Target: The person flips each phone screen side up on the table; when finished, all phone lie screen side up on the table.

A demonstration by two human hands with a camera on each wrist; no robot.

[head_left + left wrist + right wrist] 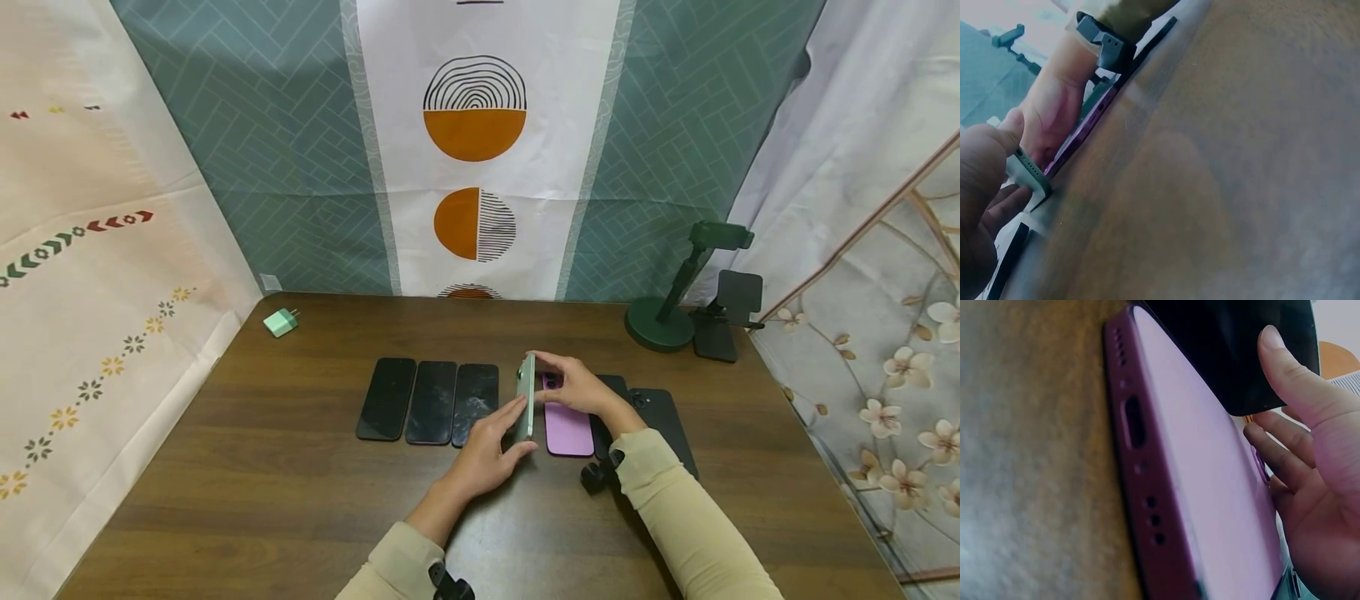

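A pale green smartphone stands tilted on its long edge between both hands, its black screen turned to the right. My left hand holds its lower end, thumb and fingers on either side in the left wrist view. At the upper end my right hand grips it, the thumb pressed on the screen. Just right of it a purple phone lies back up, under the right hand. To the left, three dark phones lie side by side, screens up.
Right of the purple phone lie two dark phones, partly behind the right forearm. A green desk lamp and a black phone stand are at the back right. A mint charger plug sits at the back left.
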